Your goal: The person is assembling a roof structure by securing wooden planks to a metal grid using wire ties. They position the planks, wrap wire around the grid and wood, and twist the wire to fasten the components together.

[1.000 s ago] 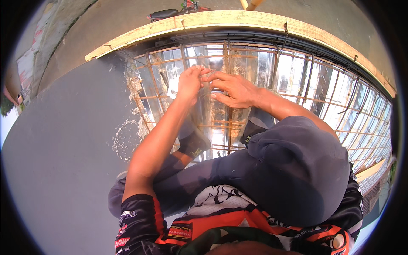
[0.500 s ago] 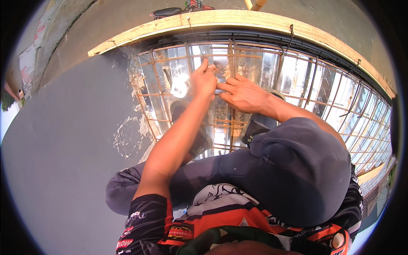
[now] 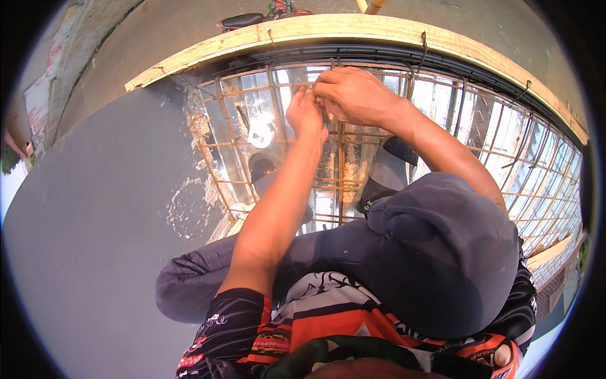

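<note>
My left hand (image 3: 306, 114) is closed over the rusty rebar grid (image 3: 341, 148), its fingers curled near a crossing of the bars. Against its fingertips, my right hand (image 3: 356, 95) is closed too, knuckles up and fingers bent down toward the same spot. What either hand holds is hidden; a small dark sliver shows below the fingers, too little to name. Under the bars lies shiny corrugated metal decking (image 3: 259, 85) with brown debris on it.
A wooden board (image 3: 353, 26) edges the far side, with dark wire ties (image 3: 423, 41) on it. To the left spreads a smooth grey slab (image 3: 101, 189). My shoe (image 3: 401, 151) rests on the grid near my bent knee (image 3: 448, 234). A parked motorbike (image 3: 243, 21) stands beyond the board.
My right hand has moved up and left, from beside the left hand to over its fingertips, and its fingers have bent. My left hand has shifted only slightly.
</note>
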Demonstrator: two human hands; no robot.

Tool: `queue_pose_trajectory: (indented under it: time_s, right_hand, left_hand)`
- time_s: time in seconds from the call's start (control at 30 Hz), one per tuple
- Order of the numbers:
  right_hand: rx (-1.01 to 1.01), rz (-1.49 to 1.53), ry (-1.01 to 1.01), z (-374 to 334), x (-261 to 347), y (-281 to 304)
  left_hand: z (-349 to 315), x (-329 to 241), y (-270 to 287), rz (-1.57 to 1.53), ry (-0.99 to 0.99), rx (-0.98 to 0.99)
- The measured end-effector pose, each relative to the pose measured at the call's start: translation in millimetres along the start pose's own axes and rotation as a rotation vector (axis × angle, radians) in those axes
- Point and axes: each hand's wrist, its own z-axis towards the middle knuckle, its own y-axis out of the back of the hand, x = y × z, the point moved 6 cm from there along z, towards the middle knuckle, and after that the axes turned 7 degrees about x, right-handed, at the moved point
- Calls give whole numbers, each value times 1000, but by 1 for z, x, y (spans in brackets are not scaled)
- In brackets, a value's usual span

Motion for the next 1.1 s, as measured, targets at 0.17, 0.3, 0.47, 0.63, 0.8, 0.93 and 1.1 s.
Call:
queue_pose_trajectory:
  time_s: [0.17,0.3,0.47,0.63,0.8,0.93,1.1]
  right_hand:
    - [-30,9,-88,2,-13,6]
    - [-77,-10,-80,7,-9,1]
    - [-58,-167,-65,27,-12,6]
    - [10,-195,-44,52,-19,-10]
    - [129,-172,-129,70,-28,-31]
    - [175,-187,-135,81,-30,-44]
    - [126,-247,-83,78,-32,-45]
  left_hand:
    - [4,-2,9,4,48,17]
    - [17,-4,-1,-160,66,80]
    - [13,-15,-16,-260,96,155]
    - [12,-12,-9,-281,158,229]
    - [16,-11,-6,-309,169,270]
    - [17,-10,1,-211,164,226]
    - [7,-17,15,644,35,256]
